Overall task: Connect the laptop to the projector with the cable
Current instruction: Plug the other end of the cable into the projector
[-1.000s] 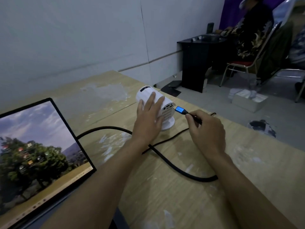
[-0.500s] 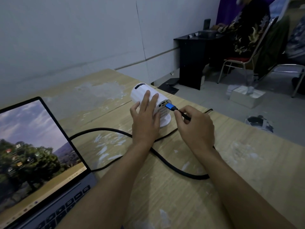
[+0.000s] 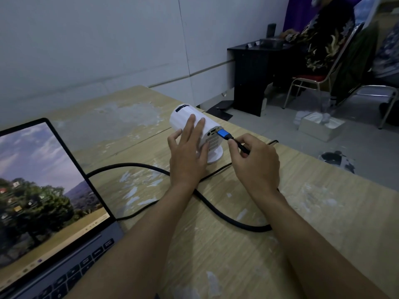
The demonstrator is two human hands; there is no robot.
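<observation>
A small white cylindrical projector (image 3: 183, 119) stands on a round foot in the middle of the wooden table (image 3: 323, 212). My left hand (image 3: 187, 156) lies over its side, fingers spread against the body. My right hand (image 3: 254, 162) pinches the black cable (image 3: 226, 219) just behind its blue plug (image 3: 223, 134). The plug's tip touches the ports on the projector's rear face. The cable loops across the table under my forearms toward the open laptop (image 3: 43, 201) at the left, whose screen shows a tree landscape.
The table's right edge runs diagonally close behind the projector. Beyond it, on the floor, lie a white box (image 3: 321, 126) and a dark object (image 3: 336, 158). A person sits on a metal chair (image 3: 308, 80) at a black desk (image 3: 250, 78) far right.
My right hand has brought the blue plug left, from a gap behind the projector up to its rear ports. My left hand stays on the projector body.
</observation>
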